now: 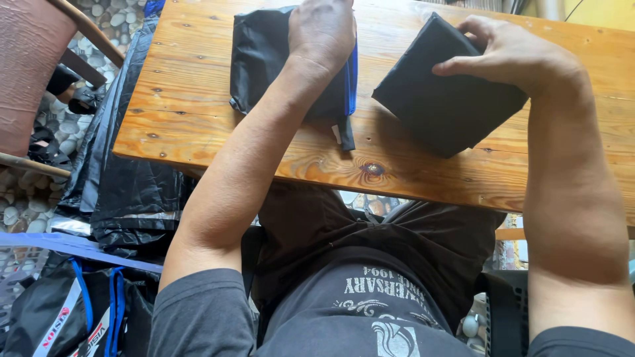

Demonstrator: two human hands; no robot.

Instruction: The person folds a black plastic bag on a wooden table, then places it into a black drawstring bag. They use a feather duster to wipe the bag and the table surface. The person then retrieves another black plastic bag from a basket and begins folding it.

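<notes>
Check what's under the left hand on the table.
The left hand presses a flat black bag with blue edging onto the wooden table. The bag's middle and whatever is inside are covered; the right hand grips a folded black bundle.

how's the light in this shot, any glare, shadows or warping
Head view: daylight, sharp focus; pale glare on the wooden table at its far edge; soft shadows beside the folded black bag under the right hand and below the left hand; wide-angle lens stretches the forearms.

Sunlit knotty wooden table — pebble floor beneath, brown chair at left.
</notes>
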